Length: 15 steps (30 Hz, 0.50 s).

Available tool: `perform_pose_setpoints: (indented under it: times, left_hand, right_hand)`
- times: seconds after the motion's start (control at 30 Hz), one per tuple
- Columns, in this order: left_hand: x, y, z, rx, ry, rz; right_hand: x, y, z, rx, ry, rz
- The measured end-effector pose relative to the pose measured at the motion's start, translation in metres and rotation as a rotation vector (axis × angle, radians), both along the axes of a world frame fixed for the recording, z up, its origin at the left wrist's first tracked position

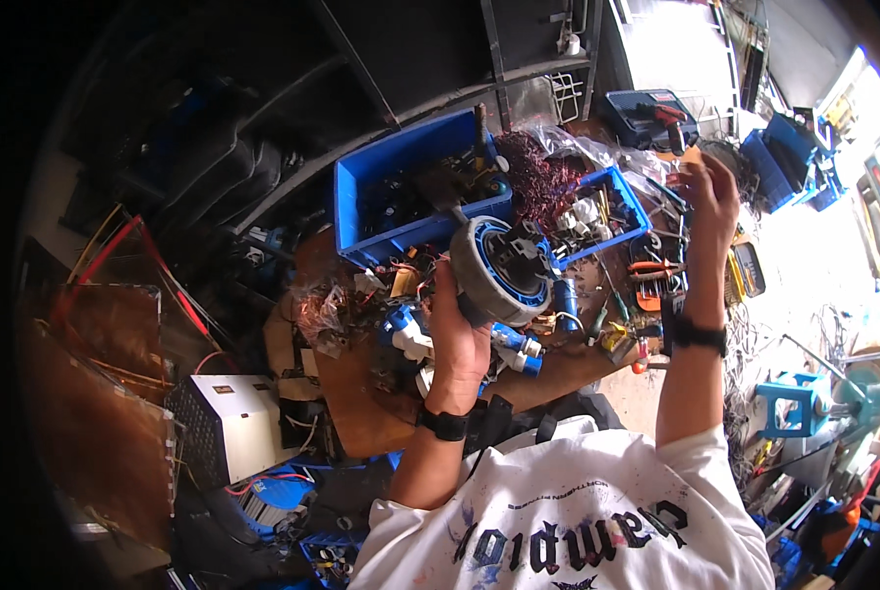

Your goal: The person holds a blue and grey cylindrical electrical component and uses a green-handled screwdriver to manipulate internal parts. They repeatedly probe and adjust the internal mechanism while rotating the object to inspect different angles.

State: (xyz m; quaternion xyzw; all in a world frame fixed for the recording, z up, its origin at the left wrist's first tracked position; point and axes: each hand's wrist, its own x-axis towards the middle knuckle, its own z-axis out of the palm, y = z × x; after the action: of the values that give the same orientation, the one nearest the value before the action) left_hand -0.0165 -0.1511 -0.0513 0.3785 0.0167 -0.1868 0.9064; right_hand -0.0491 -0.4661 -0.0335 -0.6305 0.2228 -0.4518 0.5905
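My left hand (457, 339) grips a round motor part (469, 265) from below and its left side, above the cluttered bench. The part has a grey outer ring, a blue ring inside it and dark pieces across its middle. Raised at the far right of the bench is my right hand (712, 197), its fingers loosely bent and apart. A small tan patch (693, 155) shows at its fingertips; whether the hand touches it is unclear. Just beyond stands a red and black power tool (670, 116) by a dark blue tool case (629, 106).
A large blue bin (361, 231) of dark parts stands behind the motor part. Right of it lie tangled dark red wire (538, 172) and a smaller blue tray (646, 218). Orange-handled pliers (656, 268), blue-and-white plugs (519, 351) and a white metal box (248, 418) are nearby.
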Motion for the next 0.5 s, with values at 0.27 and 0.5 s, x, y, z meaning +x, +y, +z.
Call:
perform_pose_setpoints:
  times: [0.27,0.5]
  left_hand:
    - [-0.021,-0.022,0.05,-0.118,-0.077,-0.017]
    - [-0.035,-0.028,0.061,-0.169,-0.285,-0.017]
  right_hand:
    - [-0.037,0.148,0.071,-0.359,-0.025,0.649]
    - [-0.053,0.173,0.087,-0.398,0.099,0.597]
